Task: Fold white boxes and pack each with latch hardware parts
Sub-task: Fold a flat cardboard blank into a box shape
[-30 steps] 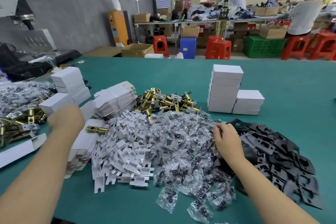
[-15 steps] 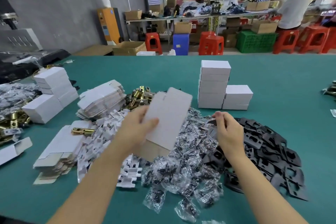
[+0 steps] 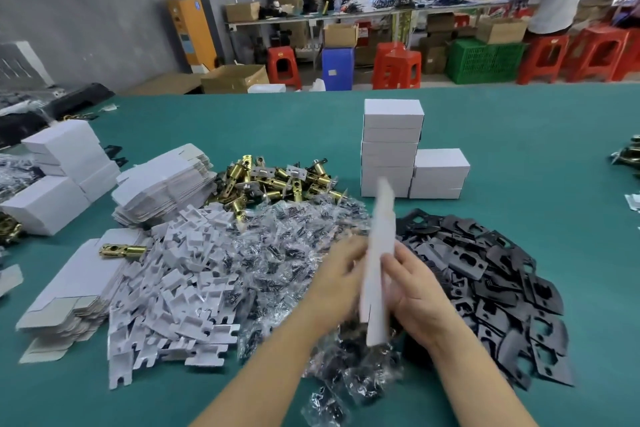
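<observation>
Folding step, at its start: flat white box (image 3: 378,263) held edge-on between both hands, above the bagged screws (image 3: 277,253). Left hand (image 3: 341,282) blurred, grip impossible to tell; right hand (image 3: 414,291) curled around the box edge. Next, by judgement: squeezing it open into a sleeve, tucking the end flaps.

Folded white cardboard boxes (image 3: 393,146) far centre: a stack of four with a lower stack (image 3: 440,173) of two at its right, six together; one loose brass latch bolt (image 3: 121,251) near left; brass latches (image 3: 277,180), clear screw bags (image 3: 277,246), white card inserts (image 3: 176,281) and black metal plates (image 3: 491,281) heaped beyond counting.
</observation>
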A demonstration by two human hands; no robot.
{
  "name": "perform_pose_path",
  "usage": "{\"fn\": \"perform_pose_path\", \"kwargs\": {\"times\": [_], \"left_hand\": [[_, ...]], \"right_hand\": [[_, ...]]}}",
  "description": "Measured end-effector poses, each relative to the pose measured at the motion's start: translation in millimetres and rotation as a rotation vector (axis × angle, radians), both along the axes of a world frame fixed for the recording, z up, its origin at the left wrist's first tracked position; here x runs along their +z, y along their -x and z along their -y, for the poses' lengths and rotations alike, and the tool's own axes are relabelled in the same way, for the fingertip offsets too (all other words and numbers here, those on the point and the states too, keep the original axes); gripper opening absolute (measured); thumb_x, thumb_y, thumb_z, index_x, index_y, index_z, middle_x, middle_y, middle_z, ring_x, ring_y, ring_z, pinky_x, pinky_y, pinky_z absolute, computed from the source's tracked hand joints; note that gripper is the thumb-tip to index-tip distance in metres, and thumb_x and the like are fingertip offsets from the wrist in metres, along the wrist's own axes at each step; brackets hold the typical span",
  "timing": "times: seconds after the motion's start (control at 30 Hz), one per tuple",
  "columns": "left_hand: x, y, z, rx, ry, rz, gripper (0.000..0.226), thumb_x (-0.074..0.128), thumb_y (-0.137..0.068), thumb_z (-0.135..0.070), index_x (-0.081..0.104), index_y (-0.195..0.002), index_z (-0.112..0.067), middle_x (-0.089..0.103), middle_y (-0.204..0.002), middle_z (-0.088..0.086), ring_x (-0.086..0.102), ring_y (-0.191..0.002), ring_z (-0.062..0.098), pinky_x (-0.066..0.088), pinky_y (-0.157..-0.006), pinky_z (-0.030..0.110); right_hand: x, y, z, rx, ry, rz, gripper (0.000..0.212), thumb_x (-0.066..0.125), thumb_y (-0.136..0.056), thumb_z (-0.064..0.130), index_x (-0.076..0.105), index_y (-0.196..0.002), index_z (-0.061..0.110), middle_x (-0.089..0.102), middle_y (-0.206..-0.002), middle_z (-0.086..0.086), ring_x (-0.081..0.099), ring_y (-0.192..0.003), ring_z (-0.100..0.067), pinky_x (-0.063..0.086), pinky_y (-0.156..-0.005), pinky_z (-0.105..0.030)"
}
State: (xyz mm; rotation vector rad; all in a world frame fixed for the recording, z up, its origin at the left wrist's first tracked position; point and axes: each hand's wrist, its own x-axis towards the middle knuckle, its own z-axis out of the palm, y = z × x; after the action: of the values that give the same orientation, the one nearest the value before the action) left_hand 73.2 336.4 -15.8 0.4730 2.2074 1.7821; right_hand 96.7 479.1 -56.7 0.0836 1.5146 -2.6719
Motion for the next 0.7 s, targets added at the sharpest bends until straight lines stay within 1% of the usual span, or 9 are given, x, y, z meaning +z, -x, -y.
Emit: {"fn": "perform_pose_path", "kwargs": {"times": [0.03,0.1,0.17,0.27,0.33,0.47,0.53,0.63,0.7], "left_hand": [[3.6,3.9,3.1,0.016,-0.128,0.107,0.021,0.053,-0.097,-0.048,0.071,-0.105,-0.053,0.07,-0.117,-0.015,0.067,-0.108,0.013,0.059,-0.086,0.031],[3.4,14.6,8.3,0.071,-0.26,0.205,0.034,0.045,-0.096,-0.058,0.07,-0.115,-0.046,0.075,-0.116,-0.005,0.069,-0.111,0.02,0.057,-0.092,0.042],[-1.2,22.5,6.7,0.12,-0.213,0.114,0.032,0.053,-0.096,-0.055,0.06,-0.127,-0.052,0.073,-0.119,-0.007,0.07,-0.109,0.018,0.059,-0.089,0.044],[-13.7,28.3,2.0,0.126,-0.073,-0.076,0.072,0.066,-0.095,-0.031,0.026,-0.145,-0.066,0.063,-0.123,-0.009,0.069,-0.101,0.01,0.062,-0.08,0.035],[-19.4,32.6,-0.9,0.05,0.051,-0.172,0.08,0.064,-0.095,-0.039,0.012,-0.144,-0.073,0.046,-0.133,-0.013,0.06,-0.112,0.01,0.057,-0.091,0.036],[-31.8,37.5,-0.5,-0.073,0.312,-0.303,0.072,0.058,-0.078,-0.079,0.02,-0.14,-0.077,0.008,-0.144,-0.032,0.025,-0.137,0.011,0.034,-0.117,0.047],[-37.7,37.9,2.6,-0.071,0.279,-0.282,0.081,0.064,-0.069,-0.086,0.026,-0.14,-0.075,-0.004,-0.148,-0.038,0.019,-0.139,0.0,0.034,-0.117,0.047],[-37.7,39.6,8.3,-0.038,0.226,-0.301,0.086,0.076,-0.064,-0.077,0.032,-0.138,-0.071,-0.004,-0.145,-0.042,0.001,-0.128,-0.029,0.032,-0.109,0.028],[-35.9,41.7,11.3,-0.009,0.207,-0.324,0.082,0.078,-0.064,-0.072,0.039,-0.135,-0.069,-0.002,-0.149,-0.038,0.002,-0.13,-0.028,0.037,-0.103,0.025]], "right_hand": [[0.8,1.4,-4.1,-0.058,-0.052,-0.013,0.053,0.078,-0.087,0.036,0.061,-0.134,0.02,0.07,-0.124,-0.019,0.073,-0.103,-0.038,0.062,-0.076,-0.046],[4.7,4.9,-9.2,-0.174,-0.13,-0.022,0.05,0.078,-0.086,0.03,0.06,-0.131,0.024,0.074,-0.118,-0.013,0.075,-0.095,-0.035,0.062,-0.068,-0.045],[6.1,8.1,-10.0,-0.251,-0.171,-0.009,0.044,0.072,-0.087,0.03,0.06,-0.129,0.028,0.075,-0.117,-0.006,0.075,-0.097,-0.032,0.063,-0.07,-0.047],[3.6,8.9,-7.0,-0.174,-0.025,0.088,0.048,0.06,-0.088,0.046,0.06,-0.133,0.027,0.075,-0.119,-0.008,0.074,-0.104,-0.032,0.063,-0.074,-0.048],[1.0,5.5,-5.9,-0.06,0.063,0.142,0.056,0.051,-0.092,0.054,0.06,-0.137,0.022,0.072,-0.125,-0.013,0.072,-0.111,-0.033,0.062,-0.077,-0.044],[2.5,-0.8,-8.3,0.056,0.225,0.161,0.068,0.036,-0.093,0.067,0.065,-0.137,0.024,0.065,-0.137,-0.019,0.066,-0.121,-0.036,0.061,-0.084,-0.044],[5.4,-2.2,-11.9,0.097,0.228,0.178,0.071,0.032,-0.093,0.07,0.068,-0.134,0.025,0.064,-0.136,-0.02,0.067,-0.119,-0.038,0.061,-0.083,-0.045],[3.8,-0.9,-13.3,0.164,0.2,0.216,0.066,0.043,-0.092,0.071,0.074,-0.124,0.022,0.071,-0.124,-0.02,0.074,-0.102,-0.035,0.062,-0.073,-0.042],[4.0,-0.6,-13.9,0.186,0.196,0.216,0.069,0.057,-0.078,0.072,0.076,-0.119,0.02,0.073,-0.121,-0.02,0.075,-0.097,-0.035,0.062,-0.071,-0.041]]}}
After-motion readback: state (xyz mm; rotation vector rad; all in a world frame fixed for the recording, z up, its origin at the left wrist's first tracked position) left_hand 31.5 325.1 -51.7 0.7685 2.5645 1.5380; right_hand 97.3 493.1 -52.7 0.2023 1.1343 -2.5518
